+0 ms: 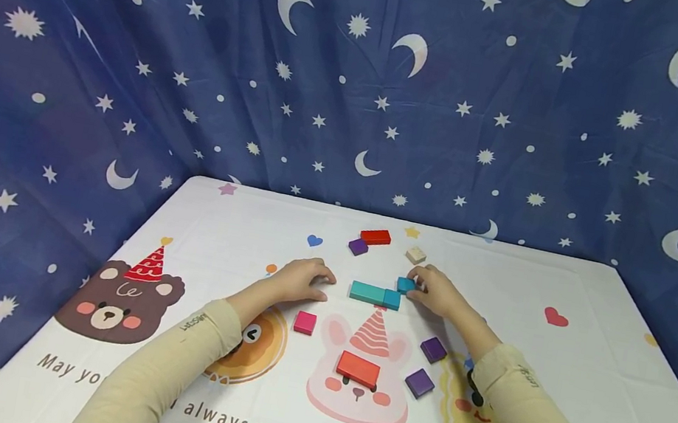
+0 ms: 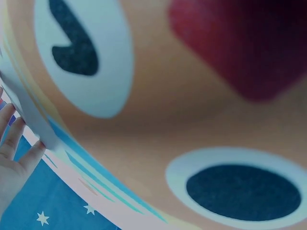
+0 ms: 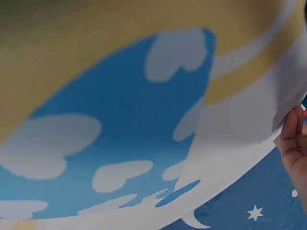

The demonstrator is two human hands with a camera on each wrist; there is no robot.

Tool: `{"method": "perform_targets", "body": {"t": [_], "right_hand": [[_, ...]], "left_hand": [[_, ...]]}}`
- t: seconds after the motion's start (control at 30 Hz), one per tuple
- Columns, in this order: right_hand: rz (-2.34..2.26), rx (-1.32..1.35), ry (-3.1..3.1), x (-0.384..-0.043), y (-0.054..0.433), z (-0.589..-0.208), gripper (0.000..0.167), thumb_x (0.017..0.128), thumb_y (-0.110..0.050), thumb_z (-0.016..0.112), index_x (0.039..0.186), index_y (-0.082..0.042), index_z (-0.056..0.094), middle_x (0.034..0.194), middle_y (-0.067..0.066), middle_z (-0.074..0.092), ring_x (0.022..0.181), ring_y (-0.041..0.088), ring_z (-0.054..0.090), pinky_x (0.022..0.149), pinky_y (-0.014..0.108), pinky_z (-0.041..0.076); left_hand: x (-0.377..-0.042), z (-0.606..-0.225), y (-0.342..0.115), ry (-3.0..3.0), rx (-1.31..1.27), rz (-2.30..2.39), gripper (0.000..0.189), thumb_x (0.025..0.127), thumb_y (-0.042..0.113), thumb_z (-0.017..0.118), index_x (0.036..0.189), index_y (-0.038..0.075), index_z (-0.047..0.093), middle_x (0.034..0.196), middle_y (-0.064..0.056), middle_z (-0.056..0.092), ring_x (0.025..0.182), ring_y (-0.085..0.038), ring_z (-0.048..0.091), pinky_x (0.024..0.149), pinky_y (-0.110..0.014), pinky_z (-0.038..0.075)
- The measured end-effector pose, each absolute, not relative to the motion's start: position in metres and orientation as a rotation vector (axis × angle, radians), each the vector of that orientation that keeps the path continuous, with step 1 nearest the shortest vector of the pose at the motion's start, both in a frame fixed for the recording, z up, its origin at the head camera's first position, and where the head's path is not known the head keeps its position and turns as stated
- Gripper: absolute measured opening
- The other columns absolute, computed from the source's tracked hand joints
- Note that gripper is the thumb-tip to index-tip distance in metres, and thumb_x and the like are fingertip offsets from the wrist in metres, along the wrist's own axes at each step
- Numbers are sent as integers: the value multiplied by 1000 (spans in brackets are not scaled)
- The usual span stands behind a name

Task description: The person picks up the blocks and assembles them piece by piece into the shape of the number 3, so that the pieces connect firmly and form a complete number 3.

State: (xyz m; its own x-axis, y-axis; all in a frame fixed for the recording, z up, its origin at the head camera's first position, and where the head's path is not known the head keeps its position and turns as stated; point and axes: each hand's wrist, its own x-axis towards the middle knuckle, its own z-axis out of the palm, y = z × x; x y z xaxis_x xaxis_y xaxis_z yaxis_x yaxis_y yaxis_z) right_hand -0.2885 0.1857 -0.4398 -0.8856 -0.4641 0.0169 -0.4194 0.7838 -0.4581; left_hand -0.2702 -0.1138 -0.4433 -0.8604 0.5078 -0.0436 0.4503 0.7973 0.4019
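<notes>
Right hand (image 1: 438, 293) pinches a small blue block (image 1: 405, 285) just beyond a joined teal block (image 1: 368, 293) and second blue block (image 1: 391, 300) on the bench (image 1: 174, 229), the left hand (image 1: 303, 280) loosely curled and empty; a light, level grip should spare the pair a nudge

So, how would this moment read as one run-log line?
right grip: pinching blue block; left grip: empty, near teal block; teal block: end against second blue block

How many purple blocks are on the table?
3. One purple block is at the back beside a red block; a second is right of the printed bunny, a third nearer the front. Others may be hidden.
</notes>
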Motion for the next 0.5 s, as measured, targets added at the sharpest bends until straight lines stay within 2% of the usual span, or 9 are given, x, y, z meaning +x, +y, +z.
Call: {"method": "perform_targets", "body": {"t": [0.17,0.5], "right_hand": [[-714,-720,2878,-290,185,-441,27,86,-12,66,106,3,58,95,19,57,76,21,52,69,33,46],[-750,-723,2895,-295,184,-441,19,87,-13,65,88,5,60,87,17,59,74,22,54,69,35,49]], "left_hand": [[-270,-443,-113,2836,759,591,34,82,24,73,113,14,66,98,-2,60,85,-13,51,90,-32,47],[-270,-444,-113,2844,749,569,34,82,25,73,114,15,66,96,-1,59,82,-12,48,87,-31,46]]}}
